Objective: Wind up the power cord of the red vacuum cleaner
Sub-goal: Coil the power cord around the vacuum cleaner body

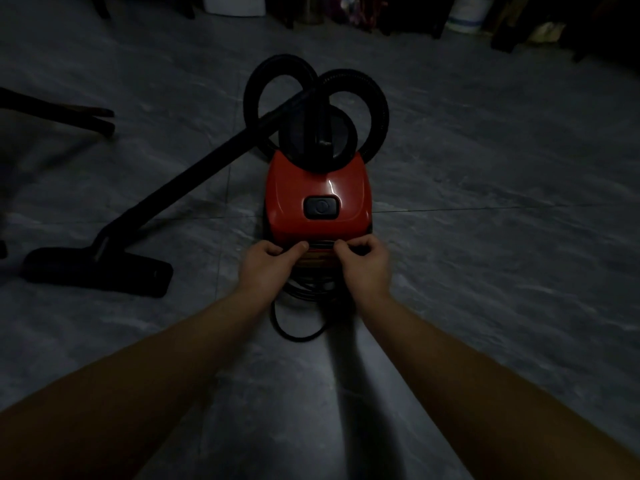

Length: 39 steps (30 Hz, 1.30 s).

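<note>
Vacuum cleaner on grey marbled tile floor, long axis running straight away from the person, hose end far, rear end near. Body is glossy red plastic, rounded, with a black oblong switch on top. Ribbed black hose curls in two loops beyond it. Rigid black wand slants left to a flat floor head. Power cord is thin, black and smooth: strands lie crosswise at the rear, slack loops on the floor beneath. Left grip and right grip, fingers curled, each pinch the cord at the rear edge.
</note>
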Available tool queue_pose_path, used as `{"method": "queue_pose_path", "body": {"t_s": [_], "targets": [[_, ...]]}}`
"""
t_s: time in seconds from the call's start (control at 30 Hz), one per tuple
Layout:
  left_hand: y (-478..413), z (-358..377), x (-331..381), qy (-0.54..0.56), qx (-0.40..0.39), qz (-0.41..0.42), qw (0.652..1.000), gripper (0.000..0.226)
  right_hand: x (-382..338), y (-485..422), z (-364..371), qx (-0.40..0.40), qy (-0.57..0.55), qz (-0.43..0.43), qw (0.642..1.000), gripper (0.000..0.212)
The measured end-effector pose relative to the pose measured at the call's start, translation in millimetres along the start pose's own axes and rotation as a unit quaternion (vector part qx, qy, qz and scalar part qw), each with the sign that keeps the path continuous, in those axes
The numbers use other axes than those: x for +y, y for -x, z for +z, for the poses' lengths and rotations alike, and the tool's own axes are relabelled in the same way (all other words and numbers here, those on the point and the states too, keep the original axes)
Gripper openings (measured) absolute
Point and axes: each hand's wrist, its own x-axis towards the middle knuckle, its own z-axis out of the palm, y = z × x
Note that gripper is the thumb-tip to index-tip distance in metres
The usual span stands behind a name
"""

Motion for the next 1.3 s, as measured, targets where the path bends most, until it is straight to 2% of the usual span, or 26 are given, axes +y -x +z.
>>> {"method": "queue_pose_path", "body": {"t_s": [0.27,0.47,0.6,0.77,0.97,1.3], "targets": [[-1.8,3.3,0.3,-0.014,0.014,0.002,1.0,0.04,-3.2,0.9,3.1,0.019,0.004,0.018,1.0,0.017],[1.0,0.9,-7.0,-0.014,0.005,0.033,0.999,0.044,-4.8,3.5,-2.0,-0.005,0.01,0.005,1.0,0.016],[12.7,-3.2,-5.2,-0.042,0.03,0.138,0.989,0.033,0.7,23.5,-8.8,0.011,0.048,-0.099,0.994,0.01],[13.4,-11.6,-6.6,-0.047,0.02,0.231,0.972,0.014,7.3,30.8,-4.6,0.004,0.091,-0.169,0.981,0.029],[12.6,-15.0,-24.6,-0.121,0.0,0.303,0.945,0.032,7.6,25.0,-1.7,-0.003,0.089,-0.168,0.982,0.027],[-0.3,-20.0,-17.2,-0.159,0.007,0.357,0.921,0.023,9.8,11.3,-5.7,-0.019,0.095,-0.164,0.982,0.013]]}}
